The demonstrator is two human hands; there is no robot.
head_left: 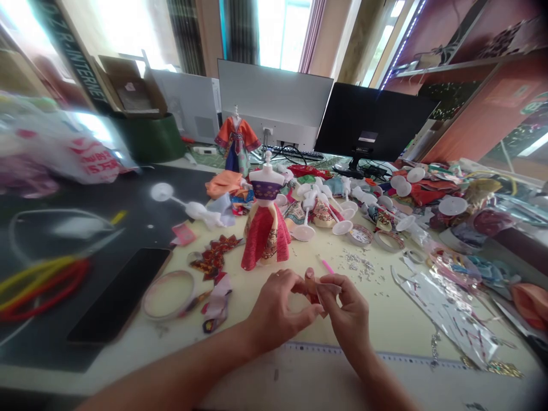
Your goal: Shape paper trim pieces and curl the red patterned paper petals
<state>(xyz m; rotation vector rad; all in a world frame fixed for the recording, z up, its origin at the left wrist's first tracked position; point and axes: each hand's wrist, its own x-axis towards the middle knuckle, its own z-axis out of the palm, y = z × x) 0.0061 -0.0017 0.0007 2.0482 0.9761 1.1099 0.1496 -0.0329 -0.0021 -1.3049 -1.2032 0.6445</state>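
Observation:
My left hand (280, 305) is curled, its fingertips meeting those of my right hand (346, 305) above the pale cutting mat. Both hands are closed in a pinch. Between the fingertips is a small, thin, pale piece with a hint of red; fingers cover most of it, so its kind is unclear. Just beyond my hands stands a small dress form (268, 171) in a purple patterned bodice and a red and cream skirt (268, 237). A pink stick (327, 266) and scattered small silvery bits (359, 264) lie close to my right hand.
A ruler (394, 358) runs along the mat's near side. On the left lie a tape roll (168, 294), a black phone (122, 294) and fabric scraps (218, 302). A plastic bag of small parts (447, 314) is at right. Bare stands, clothes and monitors (274, 97) fill the back.

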